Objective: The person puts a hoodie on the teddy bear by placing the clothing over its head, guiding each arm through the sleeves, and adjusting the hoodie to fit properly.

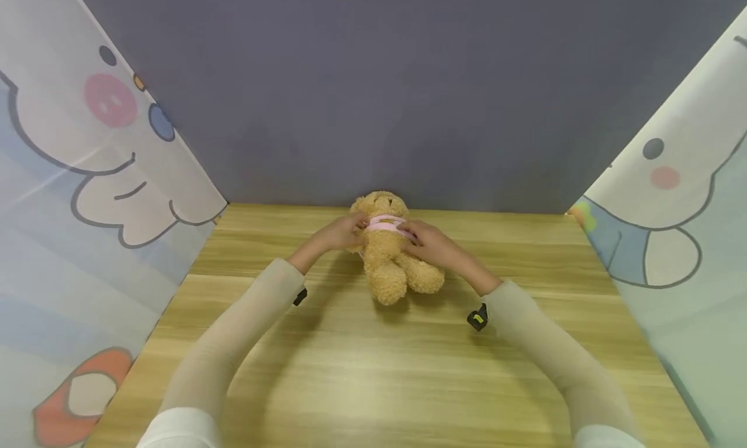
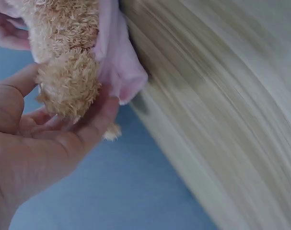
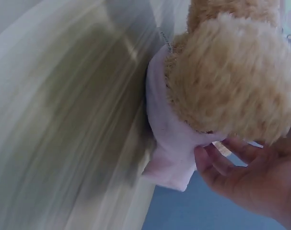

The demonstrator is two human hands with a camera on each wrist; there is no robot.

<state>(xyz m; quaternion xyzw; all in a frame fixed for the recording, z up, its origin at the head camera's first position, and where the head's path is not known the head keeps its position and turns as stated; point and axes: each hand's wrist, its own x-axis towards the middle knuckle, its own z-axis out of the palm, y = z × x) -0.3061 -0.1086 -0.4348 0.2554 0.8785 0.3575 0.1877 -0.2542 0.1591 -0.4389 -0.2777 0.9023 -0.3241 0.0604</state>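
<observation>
A tan plush teddy bear lies on its back on the table, head toward the grey panel and legs toward me. A pink doll garment wraps its upper body. At the bear's left side in the head view, my left hand holds it. The left wrist view shows that hand's thumb and curved fingers around a fuzzy paw, fingertips against the pink cloth. Across the bear, my right hand pinches the garment's edge beside a furry leg. Some fingertips are hidden behind bear and cloth.
The wood-grain table ends at an upright grey panel right behind the bear's head. Cartoon-printed sheets stand along both sides. Black wrist devices hang beneath the forearms.
</observation>
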